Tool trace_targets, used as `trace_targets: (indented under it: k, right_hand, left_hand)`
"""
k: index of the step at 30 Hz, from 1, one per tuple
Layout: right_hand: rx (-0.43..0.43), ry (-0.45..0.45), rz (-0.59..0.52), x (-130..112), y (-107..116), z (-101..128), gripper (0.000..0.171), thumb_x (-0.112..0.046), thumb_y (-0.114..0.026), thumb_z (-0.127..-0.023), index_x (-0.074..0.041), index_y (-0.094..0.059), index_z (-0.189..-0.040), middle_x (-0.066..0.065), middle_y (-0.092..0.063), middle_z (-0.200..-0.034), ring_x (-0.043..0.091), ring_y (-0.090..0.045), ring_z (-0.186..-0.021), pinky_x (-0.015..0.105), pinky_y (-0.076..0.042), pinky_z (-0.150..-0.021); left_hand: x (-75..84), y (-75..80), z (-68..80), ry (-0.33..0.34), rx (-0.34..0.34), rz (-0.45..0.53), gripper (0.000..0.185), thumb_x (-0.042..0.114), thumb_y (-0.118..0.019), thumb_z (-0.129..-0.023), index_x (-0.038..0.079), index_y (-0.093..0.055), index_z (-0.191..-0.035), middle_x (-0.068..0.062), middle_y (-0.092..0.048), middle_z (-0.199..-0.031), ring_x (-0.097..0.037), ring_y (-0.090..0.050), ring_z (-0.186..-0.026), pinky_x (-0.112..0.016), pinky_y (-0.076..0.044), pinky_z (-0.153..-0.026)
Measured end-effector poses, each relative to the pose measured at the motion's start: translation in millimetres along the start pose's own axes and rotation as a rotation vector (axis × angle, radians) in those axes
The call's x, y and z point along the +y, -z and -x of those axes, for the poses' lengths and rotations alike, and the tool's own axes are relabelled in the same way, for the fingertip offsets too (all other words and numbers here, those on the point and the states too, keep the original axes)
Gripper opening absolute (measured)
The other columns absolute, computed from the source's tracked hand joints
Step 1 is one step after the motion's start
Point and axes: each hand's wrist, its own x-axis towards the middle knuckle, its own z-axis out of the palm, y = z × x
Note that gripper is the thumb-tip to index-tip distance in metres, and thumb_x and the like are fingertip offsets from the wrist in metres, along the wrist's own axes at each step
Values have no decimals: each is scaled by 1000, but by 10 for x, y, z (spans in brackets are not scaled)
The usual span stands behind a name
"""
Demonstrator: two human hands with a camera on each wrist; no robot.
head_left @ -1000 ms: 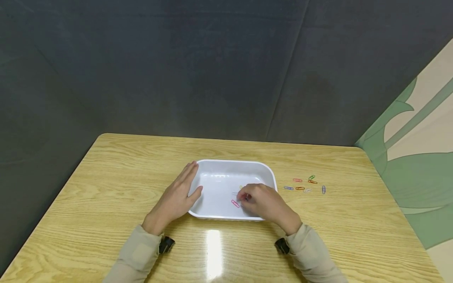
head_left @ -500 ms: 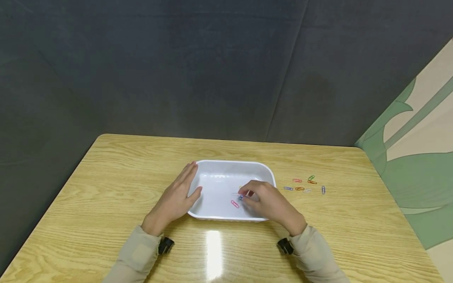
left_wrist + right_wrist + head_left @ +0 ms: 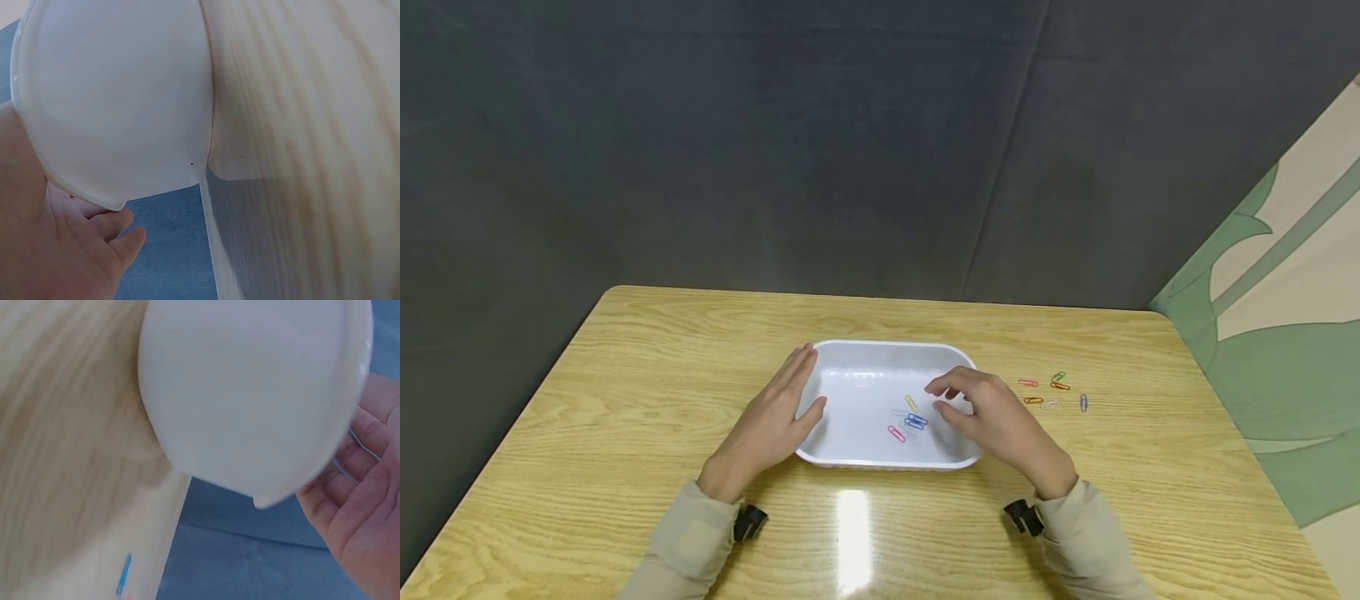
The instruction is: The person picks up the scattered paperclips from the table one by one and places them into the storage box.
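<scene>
A white tray (image 3: 880,463) sits on the table. My left hand (image 3: 767,421) rests at its left rim with fingers extended, the thumb pointing over the inside; in the left wrist view the fingers (image 3: 129,240) show past the rim. My right hand (image 3: 988,410) hovers over the tray's right side, fingers loosely bent and thumb apart, nothing between them. On the tray floor, left of the right fingertips, lie a yellow paper clip (image 3: 912,403), blue paper clips (image 3: 915,422), a pink paper clip (image 3: 897,433) and some pale, hard-to-see ones.
Right of the tray lie loose paper clips: a pink one (image 3: 1027,383), a green one (image 3: 1058,377), orange-red ones (image 3: 1033,401), a white one (image 3: 1050,405) and a purple-blue one (image 3: 1083,403). A dark curtain (image 3: 820,150) hangs behind the wooden table (image 3: 647,375).
My right hand has let go of a blue paper clip in the tray and drawn back to the right, its fingers spreading. The left hand has stayed at the rim.
</scene>
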Motion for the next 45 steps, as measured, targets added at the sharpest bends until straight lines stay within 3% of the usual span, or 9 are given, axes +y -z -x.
trace_targets:
  k: [6,30,45]
  right_hand:
    - [19,-21,27,67,95,40,18,-5,-73,-88,-9,-74,-105,4,-74,-102,15,-65,-90,28,-53,-70]
    - [77,-102,95,361,320,254,18,-10,-70,-91,-9,-72,-109,2,-72,-105,19,-66,-92,40,-56,-72]
    - [121,-63,119,588,303,347,18,-2,-74,-86,-4,-74,-104,6,-74,-98,18,-68,-81,34,-57,-67]
  left_hand:
    - [-5,-4,1,-4,4,8,68,31,-50,-102,1,-22,-157,-14,-19,-166,-32,-18,-154,-50,-24,-123]
    - [5,5,3,9,-11,1,68,32,-48,-103,1,-21,-157,-13,-17,-167,-31,-16,-154,-50,-23,-124]
    - [-4,3,-2,4,-8,-1,67,32,-48,-103,1,-22,-157,-14,-17,-166,-32,-17,-154,-50,-23,-124]
